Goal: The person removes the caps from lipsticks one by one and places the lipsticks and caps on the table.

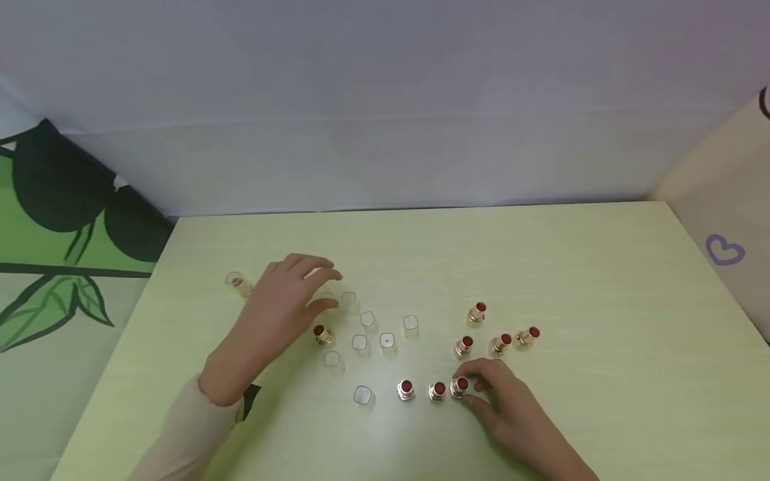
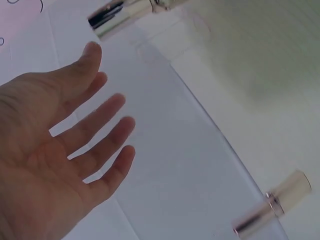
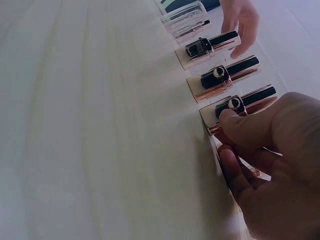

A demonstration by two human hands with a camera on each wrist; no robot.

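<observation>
My right hand (image 1: 508, 407) pinches an uncapped lipstick (image 1: 460, 386) between thumb and fingers, at the right end of a short front row. Two more lipsticks, a middle one (image 1: 437, 391) and a left one (image 1: 406, 389), stand upright in that row; the right wrist view shows their shiny metallic tubes. Over the table's left part hovers my left hand (image 1: 289, 294), its fingers spread and relaxed around nothing. Just below its thumb stands a single lipstick (image 1: 323, 335). Beyond its fingertips are clear caps, one of them a square cap (image 1: 349, 300).
Several more clear caps, including a front one (image 1: 363, 395) and a right one (image 1: 411, 325), stand mid-table. Behind my right hand is a loose group of lipsticks (image 1: 500, 344). A clear-covered tube (image 1: 242, 285) stands at far left. A pale wall (image 1: 385, 160) borders the table's back edge.
</observation>
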